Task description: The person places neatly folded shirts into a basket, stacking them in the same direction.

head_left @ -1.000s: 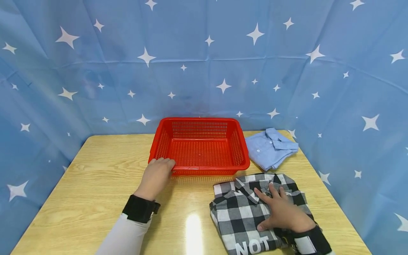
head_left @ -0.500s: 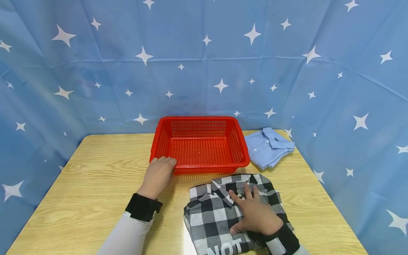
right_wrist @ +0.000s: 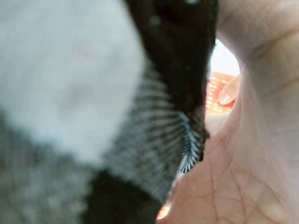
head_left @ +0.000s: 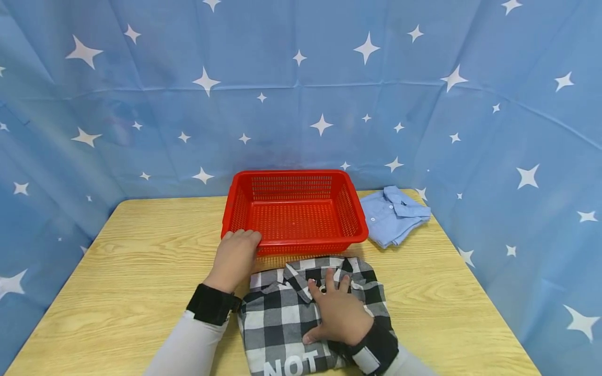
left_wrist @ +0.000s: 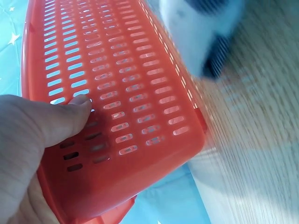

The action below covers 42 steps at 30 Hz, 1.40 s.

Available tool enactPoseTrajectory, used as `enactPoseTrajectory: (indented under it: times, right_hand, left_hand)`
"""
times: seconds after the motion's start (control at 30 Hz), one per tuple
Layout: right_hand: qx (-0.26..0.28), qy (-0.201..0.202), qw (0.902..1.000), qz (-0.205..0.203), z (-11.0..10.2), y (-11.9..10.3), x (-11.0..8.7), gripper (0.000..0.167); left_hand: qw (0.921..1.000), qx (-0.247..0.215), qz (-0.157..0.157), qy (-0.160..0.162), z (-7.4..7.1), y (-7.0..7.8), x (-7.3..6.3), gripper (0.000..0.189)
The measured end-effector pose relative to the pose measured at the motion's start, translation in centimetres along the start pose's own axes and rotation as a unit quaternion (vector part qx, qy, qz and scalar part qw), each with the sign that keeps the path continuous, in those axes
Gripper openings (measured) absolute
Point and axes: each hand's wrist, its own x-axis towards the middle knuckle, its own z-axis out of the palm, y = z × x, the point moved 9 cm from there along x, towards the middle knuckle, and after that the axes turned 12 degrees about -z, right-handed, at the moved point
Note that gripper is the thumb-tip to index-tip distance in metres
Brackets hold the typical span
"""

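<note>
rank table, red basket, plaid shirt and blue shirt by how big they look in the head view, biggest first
1. Table
2. Red basket and plaid shirt: too close to rank; the shirt lies nearer the camera and the right hand covers part of it.
3. Blue shirt

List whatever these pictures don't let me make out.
Head view: part of the plaid shirt, covered by the right hand.
Head view: the shirt's near left corner, cut by the bottom edge.
Left wrist view: most fingers of the left hand, hidden by the red basket.
Right wrist view: much of the shirt's weave, blurred.
</note>
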Motion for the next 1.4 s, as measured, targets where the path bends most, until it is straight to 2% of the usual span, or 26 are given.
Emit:
enactPoseTrajectory:
  times: [0.27,0.5,0.67,0.77,0.83,0.9,1.0,1.07,1.13,1.2,1.27,1.33,1.4]
  right_hand:
    - [-0.012,0.006,0.9999,-0.011,-0.4,-0.7,0.6,0.122]
    - [-0.025,0.005,0.9995,-0.016,-0.6,-0.6,1.2,0.121]
    - [-0.059,0.008,0.9976,-0.035,-0.9,-0.5,0.9,0.119]
    - [-0.068,0.024,0.9958,-0.056,-1.7,-0.2,0.2,0.115]
    - [-0.062,0.052,0.9944,-0.068,-2.7,0.4,-0.3,0.11]
    - [-0.05,0.088,0.9925,-0.069,-4.0,1.6,-0.9,0.103]
    - [-0.021,0.157,0.9854,-0.062,-5.7,4.1,-1.6,0.091]
    - [0.003,0.196,0.979,-0.055,-6.4,5.9,-1.9,0.085]
    - [0.032,0.224,0.9725,-0.055,-6.6,7.7,-2.1,0.084]
    - [0.067,0.237,0.9673,-0.062,-6.5,9.3,-2.2,0.086]
    - [0.122,0.235,0.9614,-0.075,-6.2,10.6,-2.0,0.089]
    - [0.187,0.217,0.9544,-0.085,-5.6,11.7,-1.8,0.092]
    - [0.252,0.19,0.9462,-0.072,-4.9,12.8,-1.8,0.093]
  left_hand:
    - [0.9999,-0.003,-0.007,-0.01,0.6,-0.1,0.5,0.031]
    - [0.9999,-0.007,-0.011,0.003,0.2,-0.3,0.8,0.029]
    - [0.9997,-0.021,-0.013,-0.001,0.4,-0.3,0.5,0.027]
    - [0.9993,-0.037,-0.012,-0.002,0.3,-0.2,0.1,0.034]
    - [0.9989,-0.045,-0.003,0.011,-0.2,0.0,-0.4,0.042]
    - [0.9979,-0.047,0.016,0.043,-1.3,0.5,-1.1,0.046]
    - [0.9916,-0.061,0.052,0.102,-3.6,1.1,-2.7,0.04]
    - [0.9866,-0.078,0.079,0.12,-4.8,1.5,-3.8,0.03]
    - [0.9856,-0.092,0.096,0.104,-5.2,1.7,-4.7,0.023]
    - [0.9903,-0.087,0.094,0.054,-4.4,1.8,-5.4,0.019]
    - [0.9952,-0.067,0.07,-0.014,-3.1,1.6,-6.0,0.02]
    - [0.9957,-0.05,0.032,-0.071,-1.8,0.9,-6.6,0.026]
    - [0.9934,-0.038,-0.008,-0.108,-0.9,0.0,-7.0,0.034]
